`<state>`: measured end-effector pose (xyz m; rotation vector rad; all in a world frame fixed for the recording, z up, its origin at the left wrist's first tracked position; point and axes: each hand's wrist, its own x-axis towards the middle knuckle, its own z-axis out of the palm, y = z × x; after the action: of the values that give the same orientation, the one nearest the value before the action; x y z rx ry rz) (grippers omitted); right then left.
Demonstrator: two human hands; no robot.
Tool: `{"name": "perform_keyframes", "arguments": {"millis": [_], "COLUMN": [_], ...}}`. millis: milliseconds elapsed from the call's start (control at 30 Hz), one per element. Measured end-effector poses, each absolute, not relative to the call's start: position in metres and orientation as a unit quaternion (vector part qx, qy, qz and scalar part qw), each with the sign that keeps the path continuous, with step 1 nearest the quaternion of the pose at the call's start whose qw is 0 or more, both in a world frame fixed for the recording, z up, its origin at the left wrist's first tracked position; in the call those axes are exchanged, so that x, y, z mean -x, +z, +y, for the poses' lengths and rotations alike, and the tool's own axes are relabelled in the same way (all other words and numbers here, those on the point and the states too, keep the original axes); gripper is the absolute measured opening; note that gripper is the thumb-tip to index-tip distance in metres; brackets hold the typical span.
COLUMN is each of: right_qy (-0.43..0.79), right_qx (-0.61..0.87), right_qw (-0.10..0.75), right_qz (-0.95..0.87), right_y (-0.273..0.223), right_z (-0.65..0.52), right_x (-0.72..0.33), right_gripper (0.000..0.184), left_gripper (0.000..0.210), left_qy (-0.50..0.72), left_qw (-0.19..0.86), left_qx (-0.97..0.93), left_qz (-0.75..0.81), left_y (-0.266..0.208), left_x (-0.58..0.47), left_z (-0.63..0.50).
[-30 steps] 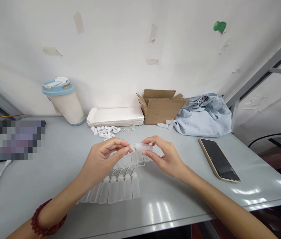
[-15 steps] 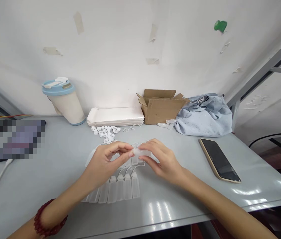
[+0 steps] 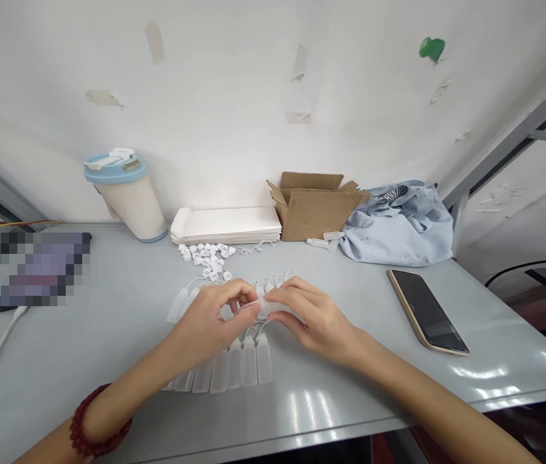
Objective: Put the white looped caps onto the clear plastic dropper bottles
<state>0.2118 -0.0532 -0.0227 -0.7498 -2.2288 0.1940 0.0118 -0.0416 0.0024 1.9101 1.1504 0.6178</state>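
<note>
Over the table's middle, my left hand (image 3: 227, 314) and my right hand (image 3: 318, 316) meet, both closed in a pinch. Between their fingertips is a small translucent plastic bottle (image 3: 263, 309), mostly covered by the fingers. My left thumb and forefinger grip one end of it, while the right fingers hold the other. Just below lies a row of similar flat bottles (image 3: 249, 362), side by side, with thin white loops at their tops. More bottles (image 3: 179, 305) lie behind my hands, partly hidden by them.
White caps (image 3: 209, 261) are heaped before a stack of white envelopes (image 3: 227, 225). An open cardboard box (image 3: 318, 216) and a light blue cloth (image 3: 398, 232) stand behind, right. A phone (image 3: 428, 312) lies at right, a tumbler (image 3: 130, 203) and a charging device (image 3: 43, 270) at left.
My left hand has dropped slightly and turned, its fingers curling more. The bottle between the hands is more covered now. The view has shifted a little.
</note>
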Motion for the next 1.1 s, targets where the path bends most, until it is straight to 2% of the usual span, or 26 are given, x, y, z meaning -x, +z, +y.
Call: {"name": "perform_keyframes", "arguments": {"millis": [200, 333, 400, 467, 600, 700, 767, 867, 967, 1033, 1100], "right_qy": [0.274, 0.464, 0.507, 0.478, 0.302, 0.231, 0.252, 0.434, 0.612, 0.667, 0.700], "right_qx": [0.374, 0.394, 0.384, 0.378, 0.345, 0.308, 0.321, 0.350, 0.333, 0.310, 0.289], "right_qw": [0.402, 0.404, 0.392, 0.383, 0.370, 0.358, 0.350, 0.368, 0.392, 0.400, 0.407], "right_qz": [-0.790, -0.683, -0.665, -0.695, -0.808, -0.850, -0.843, -0.744, -0.601, -0.546, -0.511], "right_y": [-0.017, -0.016, -0.016, -0.016, -0.021, -0.023, -0.021, -0.014, -0.009, -0.010, -0.012], "right_z": [-0.058, -0.059, -0.059, -0.060, -0.063, -0.064, -0.065, -0.063, -0.058, -0.055, -0.054], "right_x": [-0.210, -0.207, -0.206, -0.206, -0.206, -0.205, -0.205, -0.205, -0.206, -0.207, -0.207], "right_gripper": [0.016, 0.020, 0.021, 0.022, 0.029, 0.031, 0.027, 0.021, 0.020, 0.022, 0.024], "left_gripper": [0.021, 0.027, 0.028, 0.028, 0.029, 0.028, 0.028, 0.034, 0.040, 0.028, 0.018], "left_qy": [0.214, 0.209, 0.205, 0.202, 0.199, 0.188, 0.195, 0.234, 0.301, 0.355, 0.392], "left_qw": [0.528, 0.564, 0.584, 0.604, 0.628, 0.630, 0.635, 0.650, 0.590, 0.452, 0.269], "left_qx": [-0.699, -0.673, -0.655, -0.636, -0.614, -0.616, -0.619, -0.624, -0.666, -0.732, -0.800], "left_qz": [0.432, 0.431, 0.433, 0.436, 0.435, 0.434, 0.419, 0.365, 0.343, 0.366, 0.366], "left_y": [-0.001, 0.000, 0.001, 0.001, -0.001, -0.002, -0.001, 0.001, 0.003, 0.002, -0.001], "left_x": [-0.010, -0.011, -0.011, -0.011, -0.011, -0.010, -0.009, -0.007, -0.006, -0.006, -0.008], "left_z": [-0.038, -0.037, -0.037, -0.037, -0.036, -0.036, -0.036, -0.036, -0.039, -0.043, -0.046]}}
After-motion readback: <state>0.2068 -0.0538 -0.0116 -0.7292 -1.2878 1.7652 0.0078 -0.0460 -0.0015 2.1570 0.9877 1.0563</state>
